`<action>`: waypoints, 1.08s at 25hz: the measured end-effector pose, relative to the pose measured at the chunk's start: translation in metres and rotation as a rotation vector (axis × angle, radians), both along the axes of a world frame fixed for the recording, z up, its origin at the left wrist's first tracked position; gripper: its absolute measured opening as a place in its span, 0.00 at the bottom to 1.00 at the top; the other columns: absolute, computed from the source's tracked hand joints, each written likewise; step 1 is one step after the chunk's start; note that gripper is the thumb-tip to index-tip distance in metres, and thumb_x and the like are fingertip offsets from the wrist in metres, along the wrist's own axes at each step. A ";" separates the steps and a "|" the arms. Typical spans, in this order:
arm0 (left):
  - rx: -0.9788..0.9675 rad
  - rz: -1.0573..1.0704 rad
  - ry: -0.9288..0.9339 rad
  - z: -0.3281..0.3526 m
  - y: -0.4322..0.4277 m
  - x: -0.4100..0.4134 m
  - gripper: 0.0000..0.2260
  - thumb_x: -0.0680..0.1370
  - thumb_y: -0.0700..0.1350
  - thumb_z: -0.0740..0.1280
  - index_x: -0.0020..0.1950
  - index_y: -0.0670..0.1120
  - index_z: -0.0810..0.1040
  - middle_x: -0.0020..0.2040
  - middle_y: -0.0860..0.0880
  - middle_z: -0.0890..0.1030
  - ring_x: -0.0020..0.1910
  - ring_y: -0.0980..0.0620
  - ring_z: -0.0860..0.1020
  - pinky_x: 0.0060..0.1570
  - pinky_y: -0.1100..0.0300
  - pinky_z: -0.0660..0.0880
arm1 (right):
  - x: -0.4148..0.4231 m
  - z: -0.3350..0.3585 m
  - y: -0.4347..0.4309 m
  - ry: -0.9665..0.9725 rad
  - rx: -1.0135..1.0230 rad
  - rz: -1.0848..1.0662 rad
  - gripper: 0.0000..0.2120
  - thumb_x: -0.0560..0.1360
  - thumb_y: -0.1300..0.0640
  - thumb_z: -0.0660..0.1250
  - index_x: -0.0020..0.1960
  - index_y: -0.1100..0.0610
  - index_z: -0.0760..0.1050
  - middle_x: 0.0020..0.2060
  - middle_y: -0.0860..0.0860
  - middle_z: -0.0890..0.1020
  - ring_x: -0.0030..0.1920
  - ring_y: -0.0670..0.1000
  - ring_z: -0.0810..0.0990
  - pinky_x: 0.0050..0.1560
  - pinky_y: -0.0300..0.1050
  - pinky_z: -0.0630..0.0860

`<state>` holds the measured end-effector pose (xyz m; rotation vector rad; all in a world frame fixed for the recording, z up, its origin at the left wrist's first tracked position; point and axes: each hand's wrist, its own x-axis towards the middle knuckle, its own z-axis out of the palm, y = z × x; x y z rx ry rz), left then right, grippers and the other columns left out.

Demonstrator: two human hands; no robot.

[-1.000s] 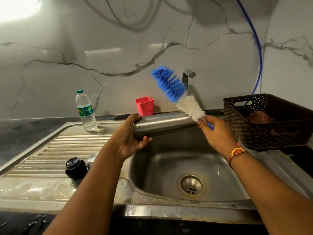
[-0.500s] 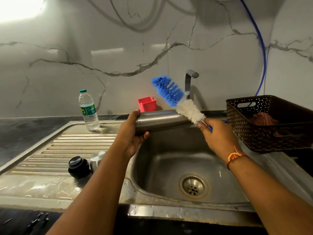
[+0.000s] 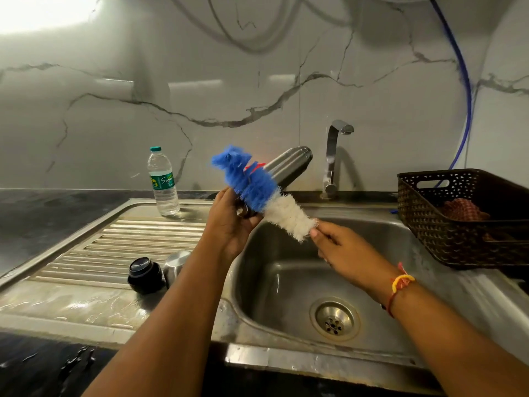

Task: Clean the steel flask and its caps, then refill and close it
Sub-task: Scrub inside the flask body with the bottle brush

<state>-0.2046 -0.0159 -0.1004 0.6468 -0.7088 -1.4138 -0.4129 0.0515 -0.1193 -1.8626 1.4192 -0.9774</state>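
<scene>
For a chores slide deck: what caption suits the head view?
Over a steel sink, the left hand holds a tilted steel flask while the right hand pinches a blue-and-white bottle brush.

A home kitchen is showing here — the washing-up corner of it. A steel sink [image 3: 266, 270] with a ribbed draining board [image 3: 128, 239] is sitting in a dark counter [image 3: 34, 219], and a bent tap [image 3: 332, 159] is rising behind the basin. Marble-veined tiles [image 3: 257, 90] are covering the wall, with a blue hose [image 3: 468, 90] running down it. A brown basket [image 3: 458, 245] is standing right of the sink, holding a reddish cloth [image 3: 461, 210], and a plastic water bottle [image 3: 163, 181] is standing at the back of the board. Over the basin the left hand [image 3: 229, 226] is gripping a steel flask [image 3: 289, 167] while the right hand [image 3: 340, 247] is pinching a bottle brush [image 3: 252, 184] — household washing-up things.
</scene>
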 end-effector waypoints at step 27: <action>-0.032 0.024 0.002 0.003 0.005 -0.006 0.22 0.80 0.43 0.69 0.72 0.41 0.71 0.65 0.37 0.76 0.57 0.38 0.84 0.49 0.47 0.82 | -0.003 0.004 0.002 0.006 0.239 -0.111 0.12 0.83 0.48 0.56 0.55 0.48 0.77 0.32 0.50 0.74 0.28 0.46 0.70 0.27 0.37 0.65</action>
